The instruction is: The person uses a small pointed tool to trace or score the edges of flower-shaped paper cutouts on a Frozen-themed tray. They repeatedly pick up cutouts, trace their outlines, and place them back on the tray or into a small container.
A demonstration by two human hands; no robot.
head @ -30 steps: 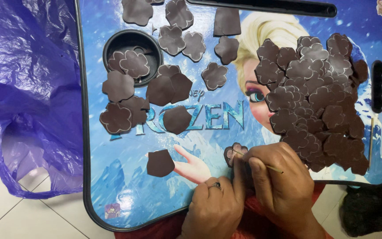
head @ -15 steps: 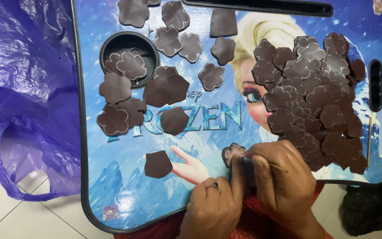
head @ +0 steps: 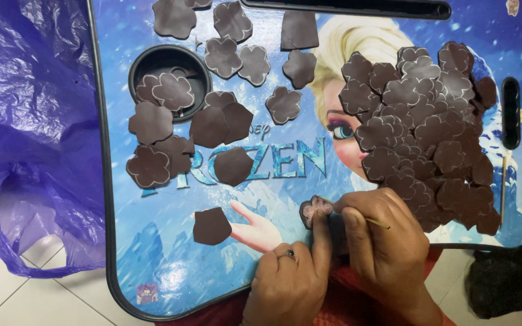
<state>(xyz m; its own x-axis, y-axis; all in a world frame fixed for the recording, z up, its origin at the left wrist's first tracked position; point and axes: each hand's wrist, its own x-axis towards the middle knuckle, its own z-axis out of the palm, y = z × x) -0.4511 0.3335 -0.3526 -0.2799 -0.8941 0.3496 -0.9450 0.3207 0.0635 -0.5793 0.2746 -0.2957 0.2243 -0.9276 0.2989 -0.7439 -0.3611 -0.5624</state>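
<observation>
At the lower middle of the frame the left hand (head: 291,284) pinned a small brown flower piece (head: 314,211) to the blue lap tray (head: 152,253), its forefinger stretched flat along the piece and its other fingers curled under, a ring on one of them. The right hand (head: 382,247) sat just beside it, thumb and fingers pinched together on a thin stick (head: 377,223) whose tip met the piece's edge.

By the look of it, much of the work was already done: a thick heap (head: 424,133) of overlapping scalloped flowers with pale scored rims covered the right of the tray. At the upper left lay a looser scatter (head: 237,60) of flowers, some in and beside the round cup well (head: 137,66). A few plain blanks (head: 211,226) with smoother outlines, at centre and lower left, seemed to be left for shaping. Another stick (head: 503,187) lay near the tray's right edge. A purple plastic bag (head: 25,121) filled the left of the frame.
</observation>
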